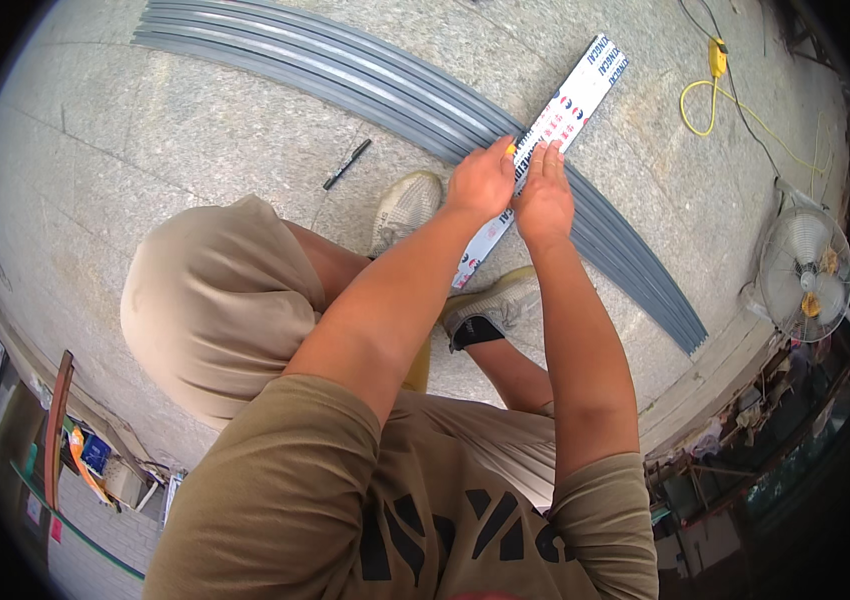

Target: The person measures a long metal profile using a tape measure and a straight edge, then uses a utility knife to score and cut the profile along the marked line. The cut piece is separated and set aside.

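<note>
Surface is a speckled grey granite slab floor (195, 130), joint lines visible. Lying directly on it: a bundle of long grey plastic profile strips (345, 70) running upper left to lower right, a black marker pen (347, 164) just beside them, a loose yellow cable (710, 100) at upper right. A white round floor fan (805, 275) stands at the right edge.

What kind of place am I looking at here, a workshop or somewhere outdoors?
Probably an outdoor work yard or building site. Both hands, left hand and right hand, press a white printed strip across grey profile lengths laid on stone paving. A standing fan and yellow cable sit nearby.
</note>
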A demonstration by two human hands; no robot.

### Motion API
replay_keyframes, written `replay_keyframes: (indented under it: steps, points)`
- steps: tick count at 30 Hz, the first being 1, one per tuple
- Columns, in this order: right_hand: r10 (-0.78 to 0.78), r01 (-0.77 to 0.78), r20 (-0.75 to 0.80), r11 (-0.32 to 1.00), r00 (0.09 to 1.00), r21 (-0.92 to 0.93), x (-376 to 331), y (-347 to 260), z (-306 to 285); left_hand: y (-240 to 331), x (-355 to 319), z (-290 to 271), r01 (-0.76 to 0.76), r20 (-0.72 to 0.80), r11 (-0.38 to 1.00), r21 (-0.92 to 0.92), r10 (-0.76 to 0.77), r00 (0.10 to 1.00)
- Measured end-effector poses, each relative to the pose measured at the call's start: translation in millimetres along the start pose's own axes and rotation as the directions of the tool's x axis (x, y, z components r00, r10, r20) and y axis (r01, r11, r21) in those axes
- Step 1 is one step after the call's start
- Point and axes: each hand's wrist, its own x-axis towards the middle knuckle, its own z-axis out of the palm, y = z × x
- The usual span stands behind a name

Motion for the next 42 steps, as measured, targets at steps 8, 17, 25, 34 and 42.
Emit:
replay_keyframes:
  steps: [8, 17, 25, 34, 42]
  points:
    - [-0.024, 0.024, -0.059, 1.0, 0.998, 0.004, 1.5, 4.4, 10.5, -0.9, 5.2, 11.3, 0.035, 0.019, 0.999, 0.023, -0.035, 0.999]
    - [-0.021, 0.021, -0.078, 1.0, 0.997, -0.005, 1.5, 4.0, 10.6, 8.3, 2.0, 6.7, 0.055, 0.025, 0.999, -0.001, -0.055, 0.998]
    - [-0.017, 0.017, -0.087, 1.0, 0.996, -0.008, 2.4, 3.5, 11.8, 2.8, 9.7, 13.2, 0.014, -0.005, 1.0, -0.002, -0.014, 1.0]
    - [0.011, -0.011, 0.008, 1.0, 1.0, 0.002, 0.5, -2.7, -4.9, 13.6, 21.2, -7.1, 0.122, 0.135, 0.99, -0.067, -0.112, 0.984]
    - [-0.004, 0.004, -0.057, 1.0, 0.998, -0.013, 3.9, 5.8, 14.1, 23.8, 18.5, -5.2, 0.145, 0.126, 0.989, 0.012, -0.145, 0.981]
